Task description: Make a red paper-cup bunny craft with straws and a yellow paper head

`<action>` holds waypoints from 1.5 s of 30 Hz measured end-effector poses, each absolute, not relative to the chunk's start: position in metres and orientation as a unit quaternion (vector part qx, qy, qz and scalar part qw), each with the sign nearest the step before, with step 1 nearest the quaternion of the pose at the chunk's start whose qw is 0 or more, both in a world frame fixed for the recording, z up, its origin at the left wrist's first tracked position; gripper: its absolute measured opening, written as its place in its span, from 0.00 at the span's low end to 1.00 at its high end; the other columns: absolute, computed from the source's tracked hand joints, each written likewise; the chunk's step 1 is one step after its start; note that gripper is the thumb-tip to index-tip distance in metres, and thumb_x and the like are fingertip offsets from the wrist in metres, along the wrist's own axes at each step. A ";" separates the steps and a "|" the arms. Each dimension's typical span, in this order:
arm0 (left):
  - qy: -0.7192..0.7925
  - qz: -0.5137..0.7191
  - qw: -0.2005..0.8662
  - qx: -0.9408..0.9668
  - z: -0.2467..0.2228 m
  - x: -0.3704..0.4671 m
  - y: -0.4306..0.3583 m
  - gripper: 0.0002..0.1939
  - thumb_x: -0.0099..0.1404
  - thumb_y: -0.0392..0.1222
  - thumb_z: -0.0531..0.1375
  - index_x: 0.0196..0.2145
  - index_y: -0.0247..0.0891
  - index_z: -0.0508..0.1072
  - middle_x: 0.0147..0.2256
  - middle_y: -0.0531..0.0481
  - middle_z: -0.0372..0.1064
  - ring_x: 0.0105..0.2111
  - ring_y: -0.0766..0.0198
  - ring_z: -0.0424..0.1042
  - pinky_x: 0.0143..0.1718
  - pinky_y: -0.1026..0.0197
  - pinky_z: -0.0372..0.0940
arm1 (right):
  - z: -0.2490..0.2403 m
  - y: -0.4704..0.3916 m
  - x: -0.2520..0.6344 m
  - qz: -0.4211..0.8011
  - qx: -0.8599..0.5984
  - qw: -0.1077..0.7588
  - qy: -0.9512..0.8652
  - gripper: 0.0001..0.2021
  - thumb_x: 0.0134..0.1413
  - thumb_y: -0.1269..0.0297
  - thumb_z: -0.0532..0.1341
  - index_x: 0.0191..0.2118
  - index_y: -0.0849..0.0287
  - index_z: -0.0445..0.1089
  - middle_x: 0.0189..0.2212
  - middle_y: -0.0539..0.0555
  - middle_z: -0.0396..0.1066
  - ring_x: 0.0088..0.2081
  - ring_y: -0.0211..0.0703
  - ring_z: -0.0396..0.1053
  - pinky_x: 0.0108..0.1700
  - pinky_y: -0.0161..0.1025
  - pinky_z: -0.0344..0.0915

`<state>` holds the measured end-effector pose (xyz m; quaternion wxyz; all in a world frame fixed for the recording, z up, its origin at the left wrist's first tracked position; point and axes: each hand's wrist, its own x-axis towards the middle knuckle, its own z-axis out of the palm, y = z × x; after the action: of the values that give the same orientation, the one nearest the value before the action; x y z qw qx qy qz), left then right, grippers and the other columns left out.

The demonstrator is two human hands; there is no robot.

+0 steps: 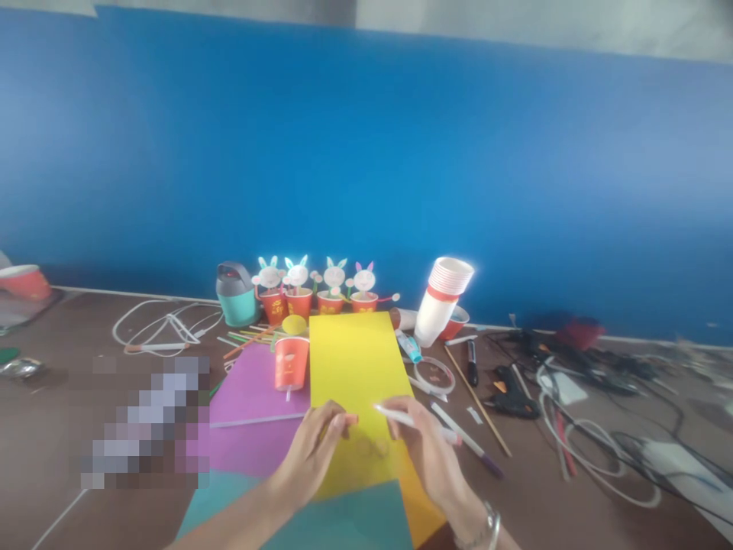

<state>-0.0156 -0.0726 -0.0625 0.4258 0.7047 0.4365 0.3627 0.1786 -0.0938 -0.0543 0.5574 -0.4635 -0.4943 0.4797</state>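
A small, stubby, pinkish-orange cap (353,419) is pinched in the closed grip of the left hand (312,452); a slim white marker (417,423) is held by the curled right hand (428,452), above flat yellow paper (352,359).

soft, fairly even light, with a pale sheen towards both sides of the blue wall (366,153); bright haloes round the stacked cups (442,303) and rabbit figures (335,276); faint shadows on the yellow paper (353,359); hazy blur throughout; edges stretched and smeared; a pixelated patch (152,420) at left
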 end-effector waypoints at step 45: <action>0.617 0.096 0.031 0.781 -0.066 -0.044 -0.051 0.12 0.68 0.43 0.45 0.40 0.38 0.65 0.29 0.42 0.74 0.29 0.48 0.76 0.29 0.55 0.64 | -0.074 -0.057 0.253 0.100 -0.679 0.319 -0.654 0.15 0.51 0.75 0.53 0.40 0.61 0.74 0.42 0.61 0.75 0.48 0.53 0.69 0.52 0.47 0.63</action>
<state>-0.0439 -0.0505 -0.0660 0.0307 0.7807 0.6168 0.0959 0.2532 -0.0567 -0.0735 0.3186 -0.6791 -0.6536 0.1003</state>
